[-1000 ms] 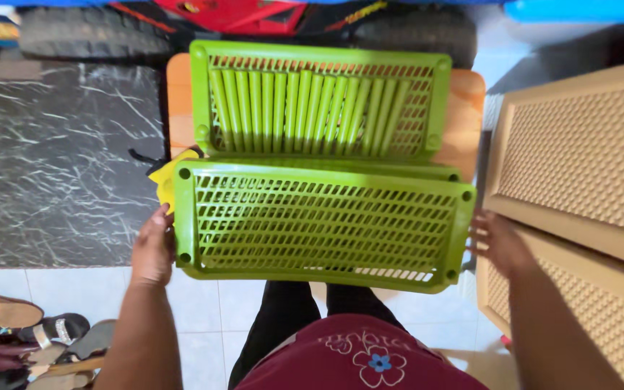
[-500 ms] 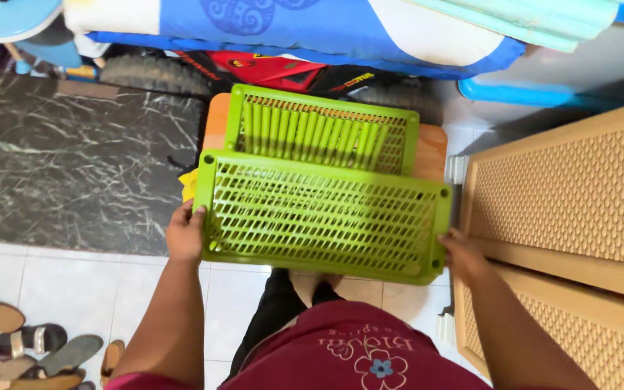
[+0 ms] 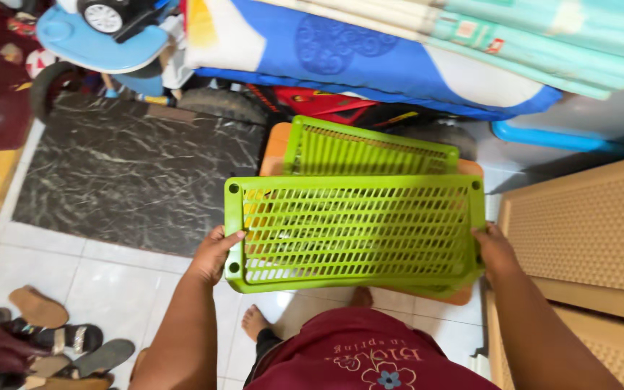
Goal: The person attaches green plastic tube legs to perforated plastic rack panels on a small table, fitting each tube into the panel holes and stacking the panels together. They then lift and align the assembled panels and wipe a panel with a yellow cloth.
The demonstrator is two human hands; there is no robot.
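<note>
A slotted tray [image 3: 355, 230] is held level between the two hands: the left hand [image 3: 213, 254] grips its left edge and the right hand [image 3: 495, 250] its right edge. Behind it a second slotted tray [image 3: 366, 148] lies on a low stool [image 3: 274, 153], whose top shows at its far left corner. The person's bare feet [image 3: 256, 321] stand on the tiled floor [image 3: 102, 271] below the held tray. A stone slab [image 3: 131, 170] lies on the floor to the left. Sandals [image 3: 45, 328] lie near the floor's near left corner. Woven panels [image 3: 586, 231] lie to the right. A wheeled toy [image 3: 312, 105] stands behind the stool, under folded bedding [image 3: 370, 50].

Single head-worn view, looking steeply down, close over the green shelf panel [image 3: 355, 235], floor beyond
</note>
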